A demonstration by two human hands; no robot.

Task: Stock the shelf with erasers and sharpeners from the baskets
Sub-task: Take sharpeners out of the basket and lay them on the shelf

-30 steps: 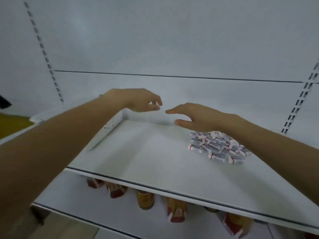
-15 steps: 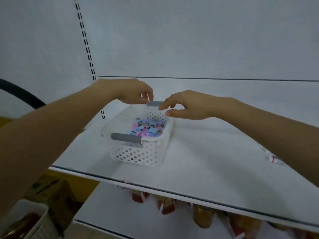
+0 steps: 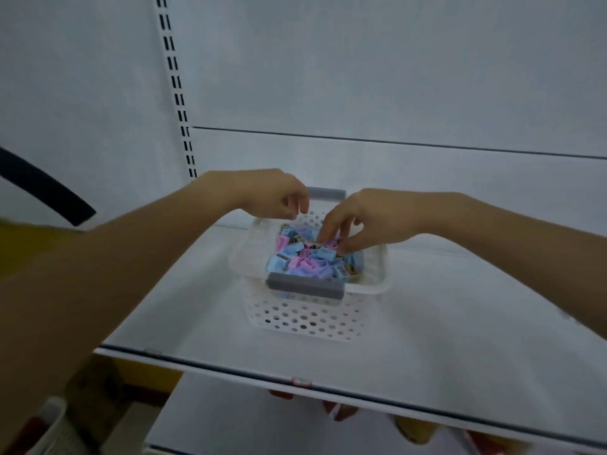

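Observation:
A white perforated basket [image 3: 305, 318] with grey handles stands on the white shelf [image 3: 443, 339], filled with several pink, blue and purple sharpeners [image 3: 302, 261]. My right hand [image 3: 364, 221] reaches down into the basket, its fingertips curled among the sharpeners at the far right of the pile. My left hand [image 3: 272, 195] hovers over the basket's far left rim with fingers loosely curled and nothing seen in them.
A slotted upright [image 3: 175, 90] runs up the back wall on the left. Below the shelf's front edge [image 3: 295, 382] a lower shelf carries several red and gold packets [image 3: 341, 412]. Another white basket [image 3: 49, 431] is at the bottom left. A dark curved band [image 3: 42, 188] crosses the left.
The view swung left from the eraser pile to the sharpener basket. My right hand dropped from the far handle into the sharpeners; my left hand stayed over the far rim.

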